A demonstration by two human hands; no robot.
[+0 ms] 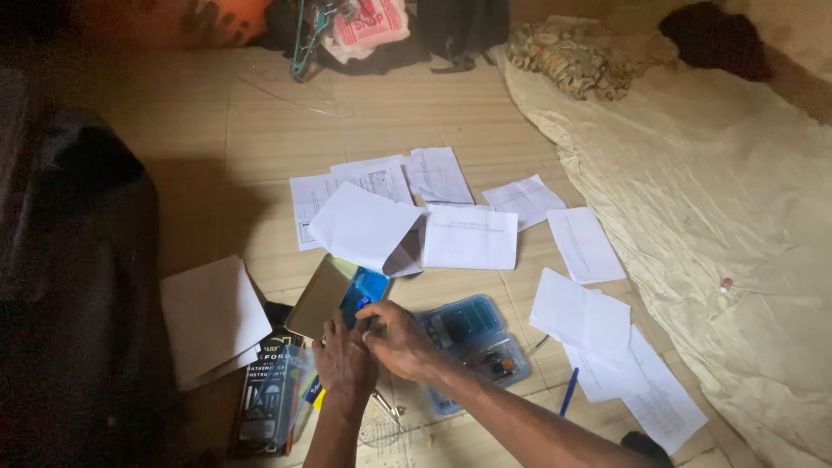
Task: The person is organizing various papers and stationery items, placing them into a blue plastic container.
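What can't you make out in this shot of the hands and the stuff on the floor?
- Head view: what the right hand pinches; its fingers and the left hand cover it, so neither grip can be judged.
- Contents of the blue case: too small and dim.
- Writing on the loose papers: too small.
- Dark mass at the left: in shadow, cut off by the edge.

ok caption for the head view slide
Both hands, left hand and right hand, grip a small blue object above scattered white paper sheets.

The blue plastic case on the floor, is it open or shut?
Open: the blue plastic case lies spread flat in two halves, small tools visible in the lower half, beside the right hand.
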